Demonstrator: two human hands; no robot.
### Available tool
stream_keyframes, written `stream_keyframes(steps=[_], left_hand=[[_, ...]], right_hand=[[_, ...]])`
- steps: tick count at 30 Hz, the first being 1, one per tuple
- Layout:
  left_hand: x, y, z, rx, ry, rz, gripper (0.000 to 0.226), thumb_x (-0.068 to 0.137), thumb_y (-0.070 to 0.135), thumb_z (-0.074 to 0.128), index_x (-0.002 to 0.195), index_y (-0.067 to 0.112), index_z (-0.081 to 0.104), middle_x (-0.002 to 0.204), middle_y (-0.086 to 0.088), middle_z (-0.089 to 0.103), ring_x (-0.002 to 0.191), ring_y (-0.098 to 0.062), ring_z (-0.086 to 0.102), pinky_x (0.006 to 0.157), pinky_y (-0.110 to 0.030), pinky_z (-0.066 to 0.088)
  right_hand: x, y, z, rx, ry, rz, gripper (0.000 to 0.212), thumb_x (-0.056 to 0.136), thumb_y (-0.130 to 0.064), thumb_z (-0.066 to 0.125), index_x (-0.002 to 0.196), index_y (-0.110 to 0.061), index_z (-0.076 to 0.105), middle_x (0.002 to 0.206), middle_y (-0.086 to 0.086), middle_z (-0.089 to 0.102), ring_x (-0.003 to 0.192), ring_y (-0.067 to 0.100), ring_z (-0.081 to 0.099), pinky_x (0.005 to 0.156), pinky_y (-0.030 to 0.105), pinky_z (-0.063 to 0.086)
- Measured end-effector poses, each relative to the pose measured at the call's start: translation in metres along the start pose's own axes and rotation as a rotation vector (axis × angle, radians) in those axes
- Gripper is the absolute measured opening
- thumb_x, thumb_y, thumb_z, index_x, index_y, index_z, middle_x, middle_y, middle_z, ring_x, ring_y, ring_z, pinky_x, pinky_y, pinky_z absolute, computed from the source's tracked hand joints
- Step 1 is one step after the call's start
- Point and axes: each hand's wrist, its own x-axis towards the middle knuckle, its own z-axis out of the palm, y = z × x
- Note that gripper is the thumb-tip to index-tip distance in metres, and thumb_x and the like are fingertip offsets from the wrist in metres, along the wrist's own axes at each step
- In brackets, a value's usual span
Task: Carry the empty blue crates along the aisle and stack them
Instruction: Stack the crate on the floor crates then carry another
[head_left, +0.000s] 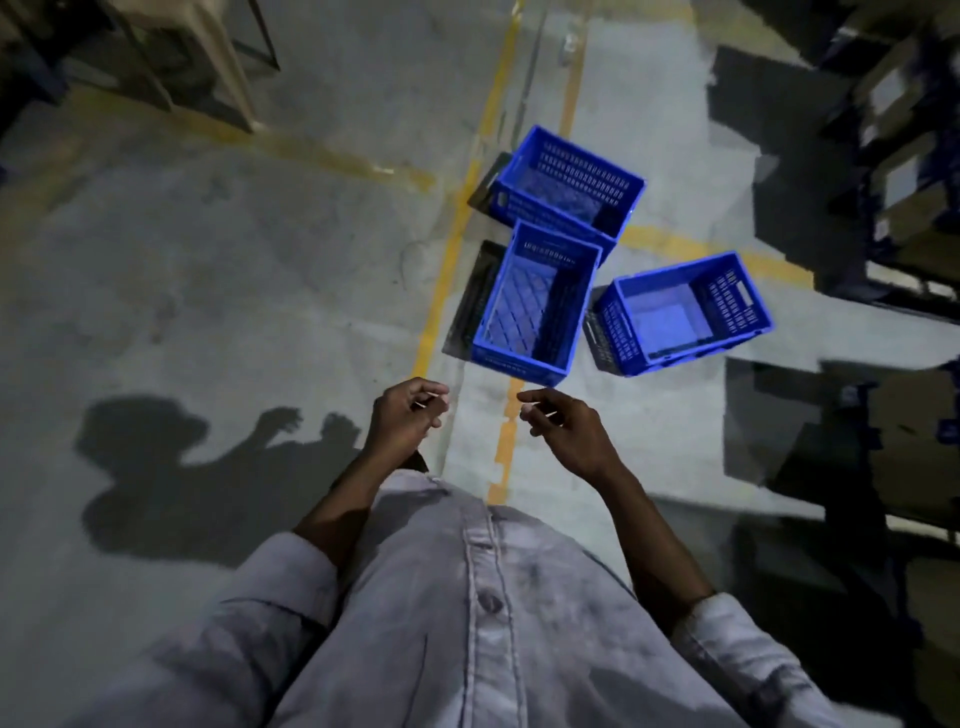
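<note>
Blue and empty, three crates sit open side up on the concrete floor (218, 270). The nearest crate (530, 306) has its long axis running away from the person, its far end leaning slightly right. Touching that far end, the far crate (566, 179) lies diagonally. Just right of the nearest crate, the right crate (670, 317) lies crosswise. Both hands hover just short of the nearest crate's near wall, forearms bare and reaching forward. The left hand (408, 418) and right hand (563, 434) have their fingers curled inward, a thin pale sliver at each set of fingertips. I cannot tell whether it is pinched.
</note>
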Motion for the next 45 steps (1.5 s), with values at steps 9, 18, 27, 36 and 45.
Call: stream_keyframes(steps=[9,18,27,36,45], left_hand=[[0.196,0.094,-0.076,0.262,-0.251,0.134,0.01,0.096,0.033,0.087,0.105,0.03,0.085,0.081,0.005,0.081,0.073,-0.019,0.081,0.069,-0.033,0.059],[0.331,0.175,-0.008,0.318,-0.47,0.141,0.015,0.104,0.017,0.081,0.109,0.031,0.085,0.097,-0.003,0.083,0.08,-0.023,0.081,0.069,-0.034,0.057],[0.415,0.238,0.044,0.45,-0.66,0.197,0.01,0.107,0.018,0.08,0.114,0.024,0.085,0.1,-0.008,0.082,0.09,-0.024,0.08,0.065,-0.018,0.056],[0.527,0.288,0.118,0.577,-1.027,0.198,0.009,0.105,0.021,0.084,0.112,0.026,0.085,0.094,-0.003,0.082,0.088,-0.027,0.08,0.077,-0.039,0.06],[0.659,0.359,0.194,0.883,-1.325,0.413,0.01,0.104,0.025,0.085,0.114,0.027,0.087,0.098,0.003,0.084,0.098,-0.021,0.081,0.089,-0.053,0.069]], right_hand=[[0.108,-0.072,0.014,0.25,0.167,0.247,0.018,0.107,-0.041,0.071,0.124,-0.039,0.078,0.107,-0.005,0.081,0.089,0.011,0.078,0.08,0.027,0.057],[0.179,-0.057,-0.028,0.576,0.506,0.5,0.02,0.109,-0.038,0.07,0.126,-0.032,0.077,0.105,-0.002,0.084,0.095,0.028,0.08,0.077,0.037,0.055],[0.259,-0.066,-0.087,0.825,0.784,0.557,0.026,0.11,-0.023,0.068,0.133,-0.011,0.072,0.11,0.02,0.08,0.08,0.023,0.068,0.061,0.022,0.054],[0.307,-0.067,-0.059,0.93,1.116,0.794,0.018,0.11,-0.03,0.067,0.126,-0.027,0.075,0.104,0.004,0.083,0.08,0.015,0.073,0.075,0.038,0.054],[0.387,-0.104,-0.008,0.982,1.55,1.117,0.024,0.106,-0.025,0.072,0.129,-0.028,0.075,0.107,0.003,0.082,0.089,0.016,0.077,0.076,0.035,0.061]])
